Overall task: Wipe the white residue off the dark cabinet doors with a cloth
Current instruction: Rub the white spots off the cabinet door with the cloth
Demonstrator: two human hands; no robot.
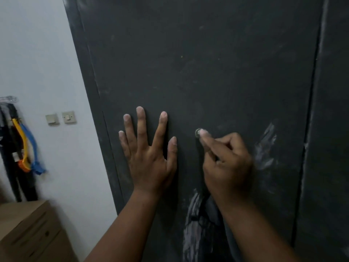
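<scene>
A dark cabinet door (198,63) fills most of the view, with a second door (330,110) to its right. White residue streaks (264,148) lie right of my right hand, and more smears (190,224) run below it. My left hand (149,148) presses flat on the door with fingers spread. My right hand (226,159) has curled fingers and grips a dark cloth (209,210) that hangs under the wrist. Its forefinger tip touches a small round grey spot (198,133) on the door; what that spot is cannot be told.
A white wall (47,63) with two switches (61,118) stands left of the cabinet. Orange and blue brushes (28,148) hang there beside dark items. A wooden drawer unit (28,229) sits at the lower left.
</scene>
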